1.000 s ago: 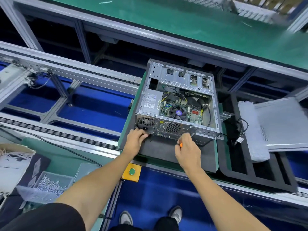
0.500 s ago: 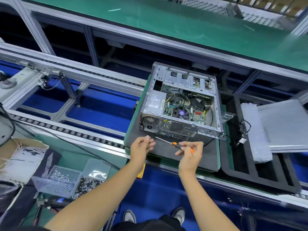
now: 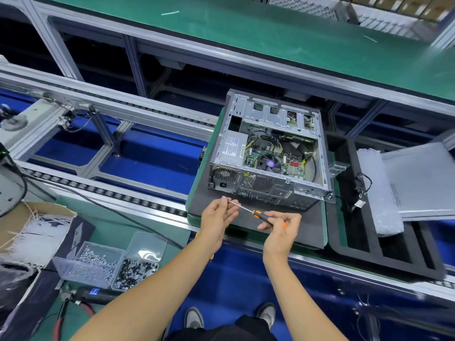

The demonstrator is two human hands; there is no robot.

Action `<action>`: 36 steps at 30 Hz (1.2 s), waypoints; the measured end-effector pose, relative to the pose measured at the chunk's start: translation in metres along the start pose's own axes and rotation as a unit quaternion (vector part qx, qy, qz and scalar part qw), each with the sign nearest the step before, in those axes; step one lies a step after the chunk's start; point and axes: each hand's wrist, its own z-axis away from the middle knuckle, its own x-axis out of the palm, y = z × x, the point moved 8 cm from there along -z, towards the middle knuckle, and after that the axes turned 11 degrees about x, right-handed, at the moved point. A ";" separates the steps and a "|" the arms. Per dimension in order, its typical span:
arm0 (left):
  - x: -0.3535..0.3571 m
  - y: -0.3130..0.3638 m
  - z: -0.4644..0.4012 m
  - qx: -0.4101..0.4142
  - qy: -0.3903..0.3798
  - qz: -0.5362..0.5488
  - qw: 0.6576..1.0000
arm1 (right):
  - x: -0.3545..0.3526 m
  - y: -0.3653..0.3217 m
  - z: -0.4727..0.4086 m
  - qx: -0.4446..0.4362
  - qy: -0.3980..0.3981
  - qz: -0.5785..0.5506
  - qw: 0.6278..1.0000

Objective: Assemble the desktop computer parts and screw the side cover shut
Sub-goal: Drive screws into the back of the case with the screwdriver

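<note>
— So where's your screwdriver (image 3: 258, 214)?
— Between your hands: your right hand (image 3: 280, 226) grips its orange handle, your left hand (image 3: 219, 214) pinches the tip. Both hover just before the open computer case (image 3: 268, 153).

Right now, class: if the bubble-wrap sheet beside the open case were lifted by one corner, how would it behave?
The bubble-wrap sheet would probably droop, being thin and soft. It looks light for its size. The side cover seems to overlap it and could drag.
</note>
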 end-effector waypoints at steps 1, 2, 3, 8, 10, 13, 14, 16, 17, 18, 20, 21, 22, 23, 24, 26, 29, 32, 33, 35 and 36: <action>0.000 0.001 0.000 0.001 -0.002 -0.004 1.000 | -0.001 0.002 0.001 0.004 0.003 -0.005 1.000; 0.000 0.002 -0.001 0.001 -0.003 -0.009 1.000 | -0.001 0.003 0.001 0.011 0.006 -0.012 1.000; 0.001 0.003 -0.001 0.002 -0.002 -0.014 1.000 | -0.001 0.006 0.002 0.021 0.010 -0.021 0.999; 0.008 0.013 -0.004 0.017 -0.001 -0.033 0.999 | 0.000 0.026 0.004 0.111 -0.002 -0.034 0.993; 0.009 0.018 -0.006 0.027 0.016 -0.041 0.999 | 0.003 0.028 0.005 0.118 -0.039 0.047 0.991; 0.013 0.027 -0.009 0.043 0.026 -0.063 0.997 | 0.011 0.027 0.007 0.114 -0.108 0.133 0.979; 0.015 0.030 -0.009 0.044 0.024 -0.067 0.996 | 0.013 0.026 0.008 0.117 -0.125 0.143 0.975; 0.022 0.036 -0.010 0.045 0.017 -0.066 0.997 | 0.015 0.023 0.007 0.120 -0.148 0.152 0.970; 0.027 0.040 -0.010 0.048 0.008 -0.069 0.996 | 0.017 0.021 0.005 0.120 -0.161 0.159 0.967; 0.032 0.044 -0.010 0.055 -0.007 -0.078 0.995 | 0.019 0.020 0.004 0.121 -0.176 0.172 0.962; 0.048 0.053 -0.009 0.077 -0.044 -0.107 0.990 | 0.026 0.018 0.004 0.126 -0.208 0.190 0.951; 0.056 0.057 -0.008 0.090 -0.062 -0.116 0.987 | 0.030 0.016 0.004 0.128 -0.216 0.180 0.951; 0.065 0.062 -0.007 0.100 -0.075 -0.120 0.985 | 0.031 0.013 0.003 0.124 -0.215 0.164 0.955; 0.074 0.067 -0.008 0.110 -0.087 -0.126 0.982 | 0.033 0.010 0.002 0.115 -0.209 0.148 0.960; 0.083 0.072 -0.009 0.118 -0.100 -0.134 0.979 | 0.034 0.006 0.000 0.104 -0.201 0.138 0.964; 0.104 0.080 -0.013 0.128 -0.137 -0.157 0.970 | 0.036 -0.001 -0.005 0.086 -0.192 0.123 0.970; 0.134 0.088 -0.024 0.135 -0.183 -0.163 0.960 | 0.041 -0.017 -0.020 0.068 -0.183 0.105 0.975; 0.160 0.096 -0.040 0.138 -0.207 -0.166 0.954 | 0.047 -0.035 -0.040 0.059 -0.181 0.095 0.977; 0.168 0.097 -0.046 0.138 -0.215 -0.172 0.951 | 0.048 -0.041 -0.047 0.055 -0.179 0.097 0.977; 0.184 0.099 -0.058 0.136 -0.239 -0.188 0.943 | 0.049 -0.051 -0.063 0.051 -0.173 0.095 0.979; 0.192 0.099 -0.063 0.131 -0.258 -0.198 0.936 | 0.049 -0.056 -0.072 0.050 -0.170 0.088 0.980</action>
